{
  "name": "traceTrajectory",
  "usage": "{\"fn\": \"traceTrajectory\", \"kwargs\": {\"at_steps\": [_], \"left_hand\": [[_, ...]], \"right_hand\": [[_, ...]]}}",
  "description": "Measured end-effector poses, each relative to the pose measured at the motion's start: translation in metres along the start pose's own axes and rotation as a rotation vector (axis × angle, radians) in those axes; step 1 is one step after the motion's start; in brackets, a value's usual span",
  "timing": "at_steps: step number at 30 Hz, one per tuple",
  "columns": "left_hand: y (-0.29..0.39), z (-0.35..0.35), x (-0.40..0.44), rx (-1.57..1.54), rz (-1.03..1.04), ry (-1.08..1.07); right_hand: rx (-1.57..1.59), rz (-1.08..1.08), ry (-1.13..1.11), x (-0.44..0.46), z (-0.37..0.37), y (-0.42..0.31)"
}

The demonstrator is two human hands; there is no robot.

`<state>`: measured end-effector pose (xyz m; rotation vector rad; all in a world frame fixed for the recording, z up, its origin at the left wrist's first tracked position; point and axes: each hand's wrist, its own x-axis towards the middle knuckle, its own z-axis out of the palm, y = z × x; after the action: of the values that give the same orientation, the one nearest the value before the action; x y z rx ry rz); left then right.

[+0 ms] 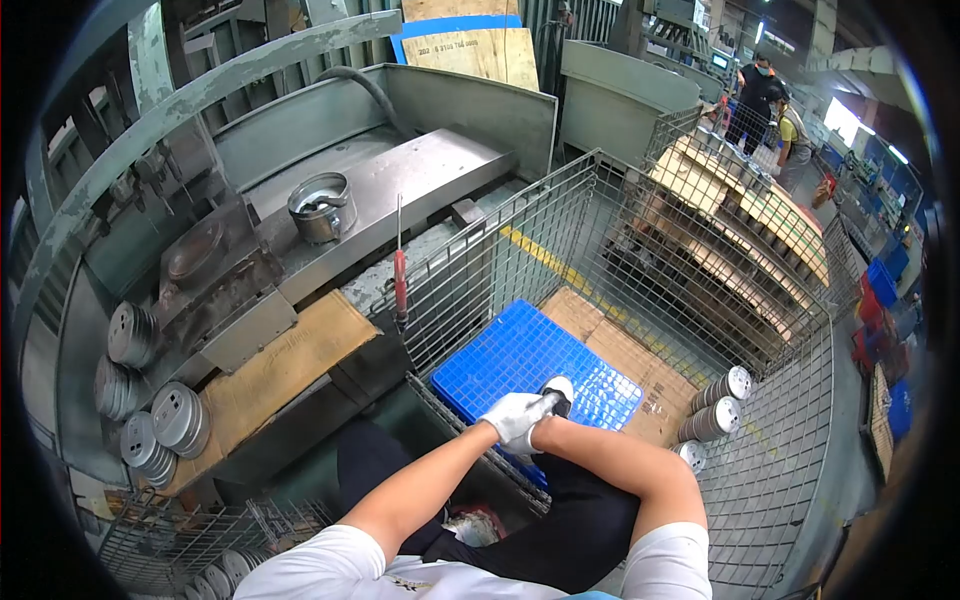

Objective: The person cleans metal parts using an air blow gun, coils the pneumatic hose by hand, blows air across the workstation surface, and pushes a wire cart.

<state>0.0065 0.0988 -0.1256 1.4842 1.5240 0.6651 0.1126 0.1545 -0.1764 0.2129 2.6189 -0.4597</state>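
My left hand [513, 416], in a white glove, is closed against my right hand at the wrist and lower glove. My right hand [560, 391] wears a white glove with a dark patch, and its fingers are bunched and partly hidden. Both hands meet over the front edge of a blue plastic sheet or lid [535, 345]. This lies inside a wire cage bin [490, 270]. Beside it is a flat brown cardboard piece [655, 400]. Stacked round grey metal discs [712, 420] stand at the bin's right side.
On the left, a metal workbench [400, 190] carries a metal pot [322, 207] and more disc stacks [180, 418] near a cardboard sheet [300, 365]. A red-handled screwdriver [401, 285] stands upright by the bin's edge. Wooden pallets [740, 200] and two people [765, 105] are farther back.
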Motion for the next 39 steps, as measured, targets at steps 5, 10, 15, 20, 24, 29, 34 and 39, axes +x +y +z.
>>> {"fn": "traceTrajectory", "kwargs": {"at_steps": [5,10,15,20,24,29,34,39], "left_hand": [[0.000,-0.004,-0.012,-0.056,0.031,0.089],[0.012,-0.018,-0.024,-0.087,0.052,0.146],[0.015,-0.029,-0.041,-0.075,0.110,0.243],[0.008,-0.036,-0.061,-0.099,0.134,0.329],[-0.002,-0.038,-0.073,-0.168,0.194,0.414],[0.010,-0.048,-0.101,-0.120,0.257,0.484],[0.019,-0.043,-0.118,-0.109,0.302,0.465],[0.034,-0.035,-0.121,-0.166,0.338,0.363]], "right_hand": [[-0.030,-0.004,0.010,0.004,-0.008,-0.009],[-0.075,0.018,-0.001,0.003,-0.022,-0.018],[-0.144,0.019,-0.037,0.004,-0.044,-0.040],[-0.221,0.011,-0.067,0.012,-0.068,-0.070],[-0.277,0.012,-0.083,0.015,-0.084,-0.096],[-0.308,0.025,-0.100,0.005,-0.098,-0.126],[-0.317,0.045,-0.112,-0.015,-0.100,-0.146],[-0.303,0.075,-0.112,-0.036,-0.096,-0.151]]}}
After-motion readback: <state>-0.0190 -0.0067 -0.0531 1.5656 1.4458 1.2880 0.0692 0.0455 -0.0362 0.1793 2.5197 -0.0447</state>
